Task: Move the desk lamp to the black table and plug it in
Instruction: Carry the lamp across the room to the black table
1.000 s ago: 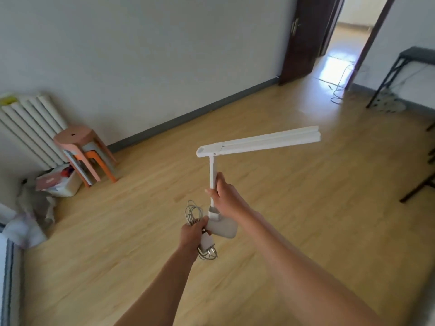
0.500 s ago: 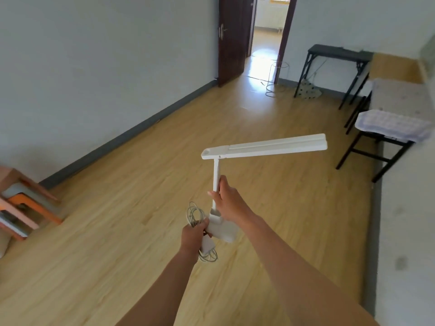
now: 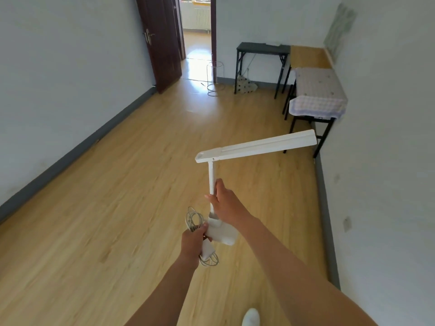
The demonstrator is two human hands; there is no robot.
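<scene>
Our right hand (image 3: pixel 227 203) grips the desk lamp (image 3: pixel 255 147) by its stiff stem. Our left hand (image 3: pixel 193 241) clutches the coiled cord (image 3: pixel 194 218). The lamp seems light but top-heavy.

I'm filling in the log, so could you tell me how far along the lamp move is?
Done: the desk lamp is lifted. In hand: right hand grips its stem, left hand holds the coiled cord and plug. Left: reach the black table across the room, set it down, plug in.

Daylight is pouring through the doorway (image 3: pixel 197 27) at upper centre, glaring on the floor (image 3: pixel 200 64). Walls are bowing at the edges; the foreground is blurring slightly.
</scene>
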